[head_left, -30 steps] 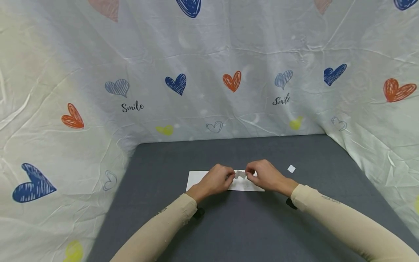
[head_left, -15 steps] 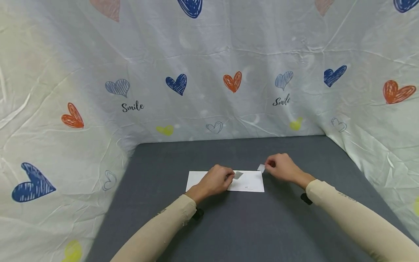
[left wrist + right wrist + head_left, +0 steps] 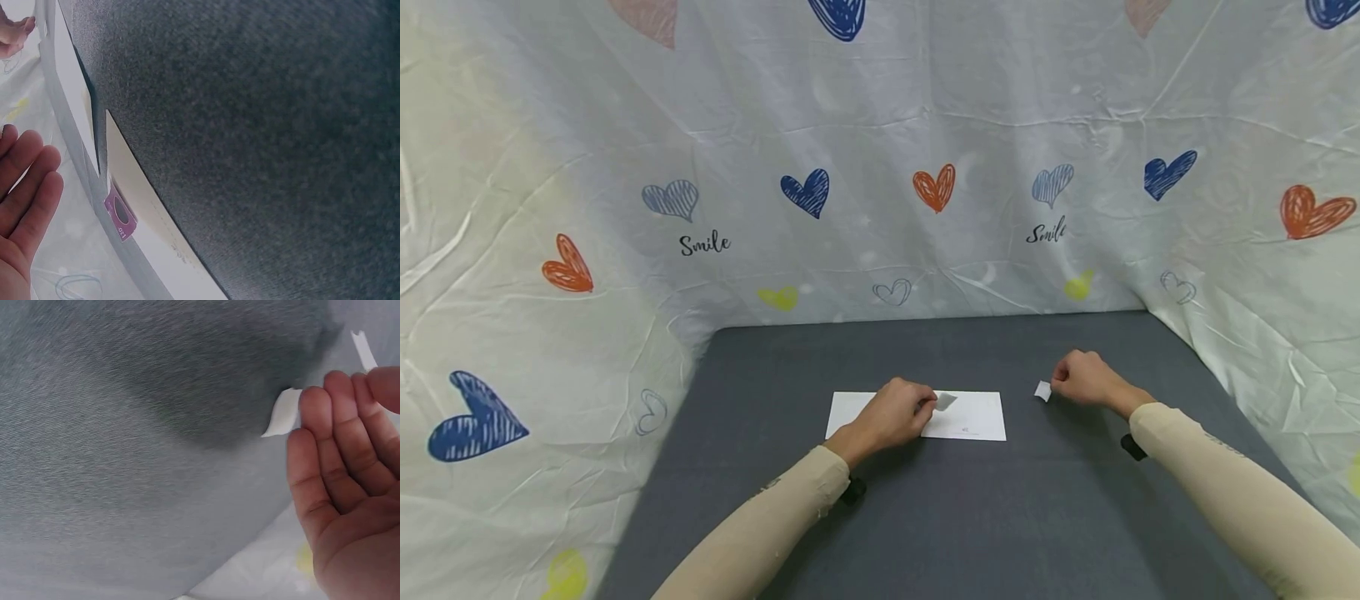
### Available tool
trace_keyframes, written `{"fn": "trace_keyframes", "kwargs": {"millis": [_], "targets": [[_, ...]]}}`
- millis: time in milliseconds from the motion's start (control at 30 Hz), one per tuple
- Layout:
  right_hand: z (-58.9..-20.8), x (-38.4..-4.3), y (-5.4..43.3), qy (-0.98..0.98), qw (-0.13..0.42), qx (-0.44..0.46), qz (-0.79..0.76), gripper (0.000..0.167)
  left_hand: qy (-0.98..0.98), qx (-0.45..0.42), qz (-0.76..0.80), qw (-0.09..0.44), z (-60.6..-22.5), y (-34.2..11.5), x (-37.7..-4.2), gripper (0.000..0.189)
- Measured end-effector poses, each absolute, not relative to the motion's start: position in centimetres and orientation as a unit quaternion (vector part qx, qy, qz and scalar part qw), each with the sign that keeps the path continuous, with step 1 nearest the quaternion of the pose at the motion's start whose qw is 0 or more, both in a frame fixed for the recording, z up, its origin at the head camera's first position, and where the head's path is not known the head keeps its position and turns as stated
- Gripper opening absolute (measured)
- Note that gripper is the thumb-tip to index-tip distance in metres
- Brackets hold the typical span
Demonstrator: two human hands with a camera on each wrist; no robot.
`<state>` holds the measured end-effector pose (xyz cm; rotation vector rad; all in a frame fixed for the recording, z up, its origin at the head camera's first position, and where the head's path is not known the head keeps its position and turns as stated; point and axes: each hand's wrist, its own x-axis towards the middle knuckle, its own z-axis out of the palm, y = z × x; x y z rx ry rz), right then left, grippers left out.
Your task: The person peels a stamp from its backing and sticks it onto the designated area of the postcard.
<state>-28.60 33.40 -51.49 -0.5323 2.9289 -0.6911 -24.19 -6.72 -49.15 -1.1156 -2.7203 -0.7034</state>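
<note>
My left hand [image 3: 891,414] rests over a white envelope-like sheet [image 3: 977,417] and pinches a small greyish sticker [image 3: 946,402] above it. In the left wrist view a purple stamp-like sticker [image 3: 120,215] with a dark oval shows against the white sheet [image 3: 159,231]; how the fingers of the left hand [image 3: 28,194] meet it is hidden there. To the right of the sheet, my right hand [image 3: 1092,382] pinches a small white paper piece [image 3: 1042,391]. The right wrist view shows that piece [image 3: 284,414], bent, at the fingertips of the right hand [image 3: 350,462].
The dark grey table [image 3: 820,517] lies under both hands. A pale curtain [image 3: 865,242] with printed hearts hangs behind it and along the sides. Another narrow white piece [image 3: 364,350] appears beyond the right fingers; its kind is unclear.
My right hand has parted from the left hand and moved right, carrying the white paper piece. It now covers where a white square lay. The left hand has stayed, still pinching the sticker.
</note>
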Motion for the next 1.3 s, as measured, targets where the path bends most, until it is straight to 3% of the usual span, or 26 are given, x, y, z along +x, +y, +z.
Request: {"fn": "trace_keyframes", "kwargs": {"millis": [167,400,500,767,1300], "targets": [[-55.1,-30.5,36.1,0.963,0.047,-0.174,-0.2,0.033,-0.899,-0.366,-0.235,0.059,-49.1,-6.7,-24.1,0.016],[-48.0,-26.2,32.1,0.971,0.085,-0.125,-0.186,0.017,-0.896,-0.368,-0.239,0.064,-49.2,-6.8,-24.3,0.015],[-46.5,-25.4,31.0,0.975,0.073,-0.119,-0.173,0.014,-0.895,-0.371,-0.239,0.067,-49.1,-6.8,-24.4,0.015],[-45.1,-25.4,28.9,0.963,0.014,-0.194,-0.187,0.008,-0.897,-0.361,-0.247,0.065,-48.6,-6.8,-24.4,0.017],[-42.9,-24.4,23.7,0.943,-0.01,-0.255,-0.215,0.007,-0.901,-0.344,-0.255,0.067,-48.7,-6.7,-24.3,0.017]]}}
